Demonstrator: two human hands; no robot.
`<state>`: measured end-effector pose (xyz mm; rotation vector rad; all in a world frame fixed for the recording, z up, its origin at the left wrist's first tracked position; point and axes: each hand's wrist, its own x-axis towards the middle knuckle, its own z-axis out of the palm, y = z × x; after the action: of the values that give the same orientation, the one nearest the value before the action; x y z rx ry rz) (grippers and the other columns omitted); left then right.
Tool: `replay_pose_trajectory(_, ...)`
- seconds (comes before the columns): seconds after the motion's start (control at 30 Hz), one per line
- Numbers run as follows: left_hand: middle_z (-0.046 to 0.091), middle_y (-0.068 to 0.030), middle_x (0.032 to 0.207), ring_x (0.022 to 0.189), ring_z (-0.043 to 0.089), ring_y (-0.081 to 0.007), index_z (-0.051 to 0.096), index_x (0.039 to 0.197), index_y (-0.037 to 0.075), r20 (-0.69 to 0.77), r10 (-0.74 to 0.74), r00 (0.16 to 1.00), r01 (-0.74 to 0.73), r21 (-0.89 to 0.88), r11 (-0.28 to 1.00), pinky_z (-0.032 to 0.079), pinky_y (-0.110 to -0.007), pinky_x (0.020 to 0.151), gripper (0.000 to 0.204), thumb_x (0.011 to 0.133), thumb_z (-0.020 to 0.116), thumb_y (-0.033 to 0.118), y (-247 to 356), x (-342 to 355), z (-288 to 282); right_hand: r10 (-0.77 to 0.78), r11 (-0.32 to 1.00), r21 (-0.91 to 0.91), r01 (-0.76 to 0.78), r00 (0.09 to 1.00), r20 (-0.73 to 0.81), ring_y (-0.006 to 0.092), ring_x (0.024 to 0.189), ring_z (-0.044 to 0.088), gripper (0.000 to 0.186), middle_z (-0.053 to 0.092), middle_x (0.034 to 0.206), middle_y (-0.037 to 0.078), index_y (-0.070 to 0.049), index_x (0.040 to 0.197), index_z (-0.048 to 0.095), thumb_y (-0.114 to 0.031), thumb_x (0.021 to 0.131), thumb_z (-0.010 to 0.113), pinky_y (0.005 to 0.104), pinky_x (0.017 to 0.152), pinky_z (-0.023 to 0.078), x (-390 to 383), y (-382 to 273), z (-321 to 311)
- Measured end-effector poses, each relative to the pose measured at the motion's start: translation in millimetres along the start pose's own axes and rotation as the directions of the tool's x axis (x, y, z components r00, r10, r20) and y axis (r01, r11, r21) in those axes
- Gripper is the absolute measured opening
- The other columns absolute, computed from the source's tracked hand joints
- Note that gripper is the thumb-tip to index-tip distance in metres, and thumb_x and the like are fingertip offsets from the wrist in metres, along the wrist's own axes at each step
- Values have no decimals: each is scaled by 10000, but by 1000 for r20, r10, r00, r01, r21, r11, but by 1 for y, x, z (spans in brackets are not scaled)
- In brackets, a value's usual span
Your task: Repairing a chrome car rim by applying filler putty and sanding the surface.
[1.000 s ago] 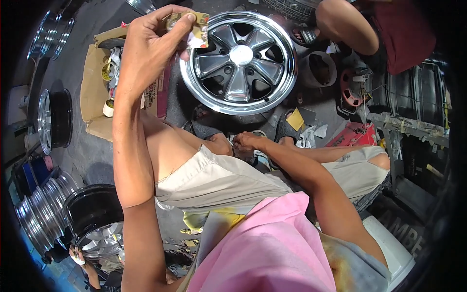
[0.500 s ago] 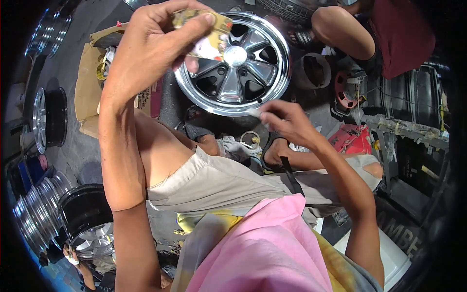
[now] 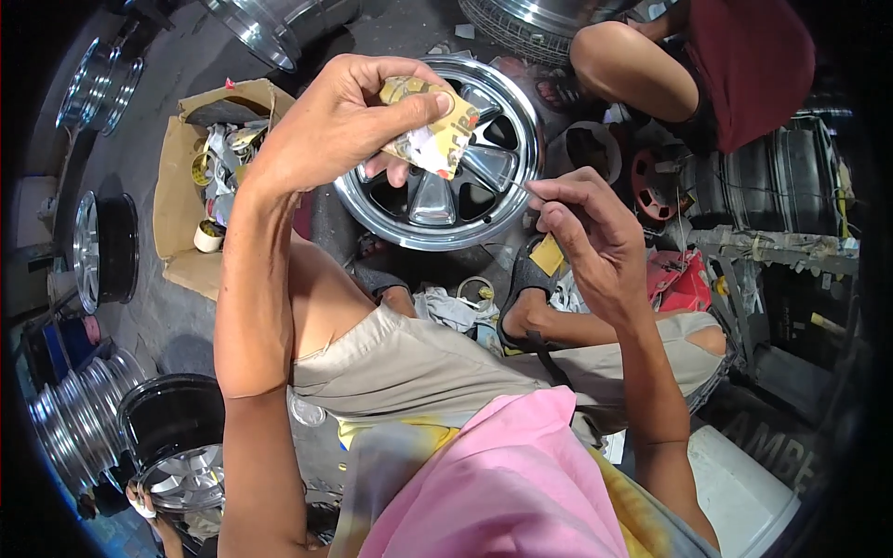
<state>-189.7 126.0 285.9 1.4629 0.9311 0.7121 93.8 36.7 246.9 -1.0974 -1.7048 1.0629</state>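
Observation:
My left hand (image 3: 339,121) pinches a creased yellow printed piece of card (image 3: 433,144) between thumb and fingers, above a polished wheel rim (image 3: 420,237) with wide spokes and black recesses. The card hides the rim's centre. To the right of the rim's near edge, my right hand (image 3: 595,228) is closed, thumb against fingertips, with a thin sliver (image 3: 510,182) sticking out from them. What that sliver is cannot be made out. A small yellow piece (image 3: 547,255) shows just below these fingers, over my sandal; I cannot tell whether it is held.
An open cardboard box (image 3: 181,200) with tape rolls and scraps stands at left. More rims (image 3: 102,251) stand and lie around. Another person's knee (image 3: 633,74) is at the far right. A metal stand (image 3: 781,251) and a red bag (image 3: 684,279) are at right.
Both hands have come lower in the view. The left hand moved right with the card; the right hand also shifted right. A small yellow piece now shows below the right fingers.

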Motion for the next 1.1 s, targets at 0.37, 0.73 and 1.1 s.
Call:
replay_pose_trajectory(0.37, 736, -52, 735, 485, 609, -25, 757, 1092, 17, 44, 22, 999, -23, 19, 1000, 476, -157, 413, 234, 1015, 718, 234, 3, 8, 6, -198, 951, -232, 203, 979, 45, 159, 892, 651, 254, 678, 1011, 116, 6, 1212, 741, -18, 961, 711, 272, 765, 524, 14, -22, 1)
replay_pose_trajectory(0.73, 737, -56, 735, 490, 616, -30, 760, 1089, 16, 58, 37, 998, -39, 33, 999, 493, -166, 422, 229, 1015, 715, 227, 3, 9, 7, -196, 949, -250, 192, 981, 10, 163, 855, 646, 241, 679, 971, 109, -15, 1197, 760, -36, 961, 717, 278, 746, 517, 17, -21, 5)
replay_pose_trajectory(1.1, 732, -41, 727, 492, 614, -26, 765, 1085, 28, 39, 27, 999, -30, 63, 998, 449, -160, 411, 224, 1017, 711, 235, 4, 8, 11, -131, 977, -168, 134, 991, 28, 112, 877, 608, 250, 662, 971, 86, -5, 1215, 753, -49, 972, 712, 244, 745, 491, 13, -14, 6)
